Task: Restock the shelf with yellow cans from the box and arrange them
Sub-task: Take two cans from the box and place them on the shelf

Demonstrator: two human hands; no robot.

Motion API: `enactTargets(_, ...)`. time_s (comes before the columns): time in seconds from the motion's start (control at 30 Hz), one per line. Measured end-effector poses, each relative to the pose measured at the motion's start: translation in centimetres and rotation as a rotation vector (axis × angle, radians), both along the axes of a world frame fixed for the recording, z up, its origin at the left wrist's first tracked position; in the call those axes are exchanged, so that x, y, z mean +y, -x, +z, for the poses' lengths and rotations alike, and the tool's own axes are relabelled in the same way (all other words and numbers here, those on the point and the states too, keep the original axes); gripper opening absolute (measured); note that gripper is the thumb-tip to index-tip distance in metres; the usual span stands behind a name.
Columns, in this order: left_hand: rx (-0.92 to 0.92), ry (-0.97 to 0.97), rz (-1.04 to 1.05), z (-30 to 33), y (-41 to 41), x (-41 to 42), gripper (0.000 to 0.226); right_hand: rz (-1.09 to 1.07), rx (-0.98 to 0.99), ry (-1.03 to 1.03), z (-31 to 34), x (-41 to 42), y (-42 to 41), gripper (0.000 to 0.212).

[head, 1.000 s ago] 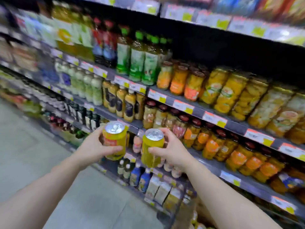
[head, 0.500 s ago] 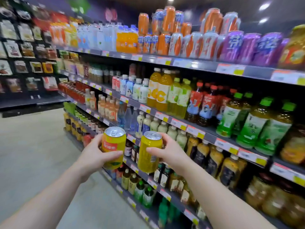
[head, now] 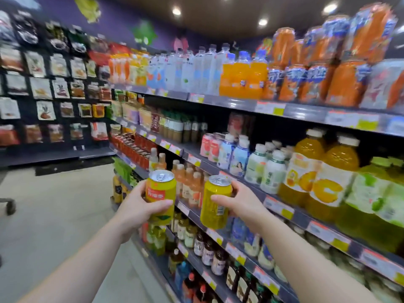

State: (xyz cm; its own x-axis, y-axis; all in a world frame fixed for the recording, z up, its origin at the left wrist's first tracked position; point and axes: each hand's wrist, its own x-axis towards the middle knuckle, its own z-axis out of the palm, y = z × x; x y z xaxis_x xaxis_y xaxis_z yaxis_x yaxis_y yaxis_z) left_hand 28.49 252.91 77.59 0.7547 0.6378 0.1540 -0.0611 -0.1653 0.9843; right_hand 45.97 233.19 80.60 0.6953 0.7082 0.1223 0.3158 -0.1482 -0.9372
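Observation:
My left hand grips a yellow can with a red label band, held upright in front of the shelving. My right hand grips a second yellow can, tilted slightly left, its silver top showing. Both cans hang side by side in the air, a little apart, at the height of the middle shelves. The box is not in view.
Long drink shelving runs along the right, packed with bottles: orange soda on top, juice jugs at right, small bottles below. A wall of hanging snack packets closes the aisle at left. The grey floor lies open on the left.
The view has swung up and left along the aisle, from jar shelves to the bottle shelves. Both hands still hold their cans, now raised a little and farther apart.

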Motion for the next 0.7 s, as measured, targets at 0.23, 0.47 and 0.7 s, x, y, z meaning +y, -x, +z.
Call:
enactTargets(0.23, -0.026, -0.042, -0.099, 0.6, -6.6, 16.7, 0.053, -0.083, -0.024, -0.01, 0.0, 15.7, -4.4, 0.038)
enactTargets(0.47, 0.028, -0.108, -0.267, 2.4, -14.2, 30.3, 0.061, -0.304, -0.004, -0.039, -0.1, 26.8, -7.6, 0.049)
enactTargets(0.7, 0.033, -0.105, -0.415, 1.5, -23.3, 36.7, 0.058, -0.51, -0.066, -0.045, 0.2, 32.6, -13.0, 0.054)
